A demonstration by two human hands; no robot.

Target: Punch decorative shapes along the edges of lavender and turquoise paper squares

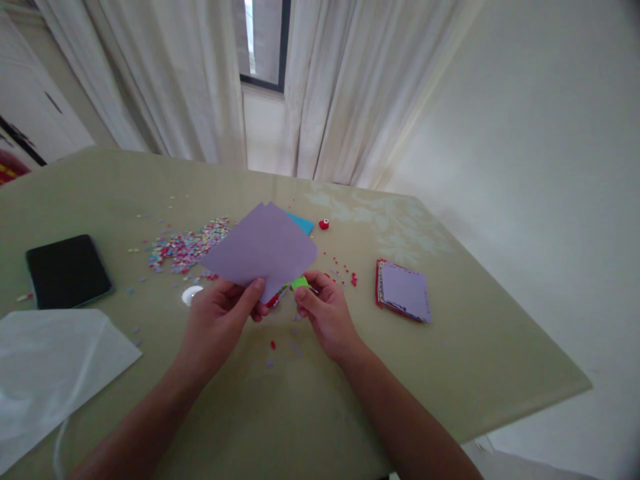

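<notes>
My left hand (pixel 220 323) pinches a sheet of purple paper (pixel 267 247) between thumb and fingers, holding it tilted above the table. Two small notches show in the sheet's far corner. In my right hand (pixel 327 310) is a small bright green paper punch (pixel 300 283), gripped at the near right edge of the sheet. Whether its jaws are on the paper cannot be made out. Something red shows under the sheet by my left fingertips, mostly hidden. A few red and purple paper bits (pixel 273 345) lie below my hands.
A pile of coloured confetti (pixel 185 250) lies left of the sheet. Blue paper (pixel 301 223) and a small red object with eyes (pixel 324 225) are behind. Stacked paper squares (pixel 405 292) sit right; a dark tablet (pixel 69 272) and white bag (pixel 55 367) sit left.
</notes>
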